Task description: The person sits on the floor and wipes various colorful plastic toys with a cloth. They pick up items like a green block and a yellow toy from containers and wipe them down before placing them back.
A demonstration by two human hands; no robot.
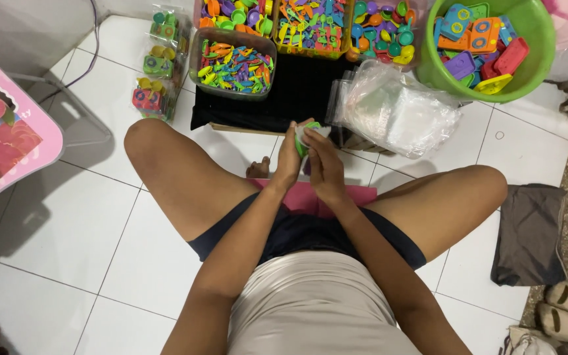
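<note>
Head view: the left hand [288, 154] and right hand [320, 164] meet over the near edge of the black mat [297, 92], both pinching a small green toy piece [302, 139] with clear plastic bag [317, 130] — best held close and steady, I judge. Far off, a tub of small utensils [233, 64] sits left; the green basin [488, 46] of toy stoves sits right — bag stack [396, 105] between.

A single head-worn camera looks almost straight down from above the seated person, facing forward over the lap and crossed legs onto the white tiled floor [67, 223]. It sits close: torso and forearms fill the lower frame, the hands meet near the centre, and trays and a green tub [539, 49] line the top edge.
</note>
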